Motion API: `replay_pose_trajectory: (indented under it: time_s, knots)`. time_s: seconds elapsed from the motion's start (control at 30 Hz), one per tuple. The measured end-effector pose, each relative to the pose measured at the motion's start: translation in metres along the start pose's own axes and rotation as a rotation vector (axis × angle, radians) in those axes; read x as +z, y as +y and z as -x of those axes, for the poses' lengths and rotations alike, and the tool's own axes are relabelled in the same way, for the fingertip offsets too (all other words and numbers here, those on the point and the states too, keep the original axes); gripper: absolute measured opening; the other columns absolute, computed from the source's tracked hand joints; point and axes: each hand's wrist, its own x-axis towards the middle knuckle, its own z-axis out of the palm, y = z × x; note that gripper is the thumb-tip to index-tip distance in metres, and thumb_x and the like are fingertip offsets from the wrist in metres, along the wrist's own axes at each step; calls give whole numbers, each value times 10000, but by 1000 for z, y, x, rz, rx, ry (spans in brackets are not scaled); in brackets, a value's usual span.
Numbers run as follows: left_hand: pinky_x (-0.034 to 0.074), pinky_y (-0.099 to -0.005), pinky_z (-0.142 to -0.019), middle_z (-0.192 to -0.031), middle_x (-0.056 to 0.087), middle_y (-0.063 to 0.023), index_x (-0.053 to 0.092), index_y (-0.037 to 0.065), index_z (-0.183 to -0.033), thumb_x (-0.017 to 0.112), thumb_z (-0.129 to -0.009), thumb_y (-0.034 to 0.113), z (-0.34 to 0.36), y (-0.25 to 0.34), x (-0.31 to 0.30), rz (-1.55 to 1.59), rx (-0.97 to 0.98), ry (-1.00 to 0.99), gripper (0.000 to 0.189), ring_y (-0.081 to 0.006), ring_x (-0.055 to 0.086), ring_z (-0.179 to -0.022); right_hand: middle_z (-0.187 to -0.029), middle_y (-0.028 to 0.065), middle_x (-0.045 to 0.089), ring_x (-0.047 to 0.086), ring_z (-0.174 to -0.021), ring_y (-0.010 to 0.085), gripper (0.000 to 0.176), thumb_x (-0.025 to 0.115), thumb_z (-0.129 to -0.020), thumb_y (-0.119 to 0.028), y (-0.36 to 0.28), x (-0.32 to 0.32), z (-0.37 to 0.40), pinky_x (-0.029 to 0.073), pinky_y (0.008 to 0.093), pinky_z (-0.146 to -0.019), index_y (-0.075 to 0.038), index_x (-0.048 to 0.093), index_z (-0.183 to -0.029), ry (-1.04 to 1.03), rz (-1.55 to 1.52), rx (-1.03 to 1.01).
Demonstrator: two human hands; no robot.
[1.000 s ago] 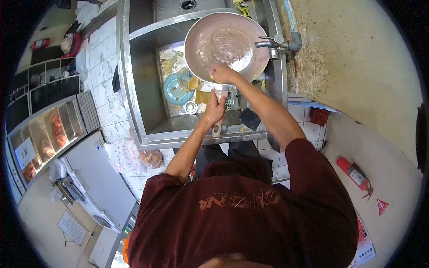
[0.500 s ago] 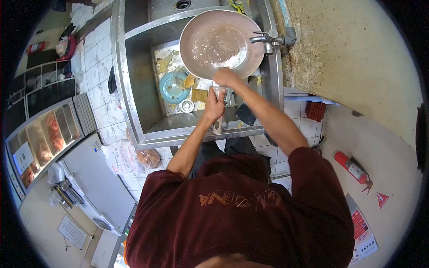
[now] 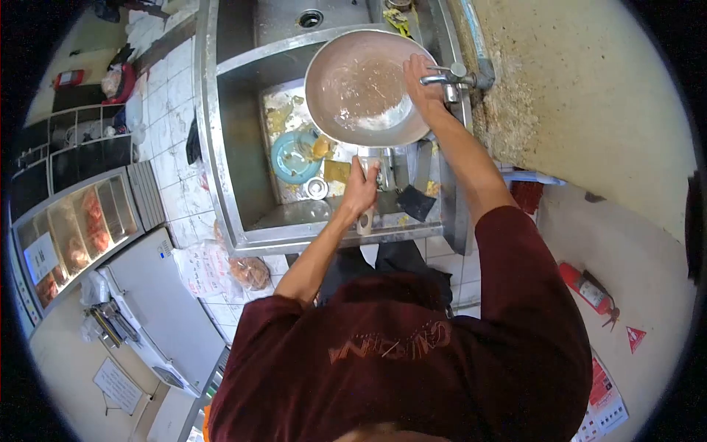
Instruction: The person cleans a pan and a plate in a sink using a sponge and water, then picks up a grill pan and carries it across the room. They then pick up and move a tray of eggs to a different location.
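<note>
My left hand (image 3: 359, 188) is closed around the handle of a large frying pan (image 3: 361, 88). The pan is tilted over the sink basin, its inside wet and shining, with a whitish patch low in it. My right hand (image 3: 423, 87) lies with stretched fingers over the pan's right side, right beside the metal tap (image 3: 451, 79). Whether its fingertips touch the pan wall cannot be made out. Below the pan in the basin are a light blue bowl (image 3: 283, 163), a yellowish sponge (image 3: 337, 172), a small round white-and-metal piece (image 3: 317, 188) and a dark scouring pad (image 3: 416, 202).
The steel sink (image 3: 239, 147) has a second basin with a drain (image 3: 311, 19) beyond. Yellow scraps and food bits lie on the basin floor. A stained wall is at the right, with a fire extinguisher (image 3: 589, 289). Plastic bags (image 3: 210, 269) sit on the tiled floor.
My right hand has moved from the pan's near edge by the handle up to its right side by the tap. My left hand keeps its hold on the handle.
</note>
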Motion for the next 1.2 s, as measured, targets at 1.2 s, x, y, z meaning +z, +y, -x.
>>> replay_pose_trajectory:
  time_s: [1.2]
  knots:
    - [318, -291, -297, -561, 393, -28, 306, 85, -1090, 468, -1014, 261, -7, 1, 10, 108, -106, -19, 251, -132, 374, -358, -1147, 282, 554, 534, -1040, 452, 459, 561, -848, -269, -194, 13, 25, 414, 545, -912, -16, 510, -1227, -324, -797, -292]
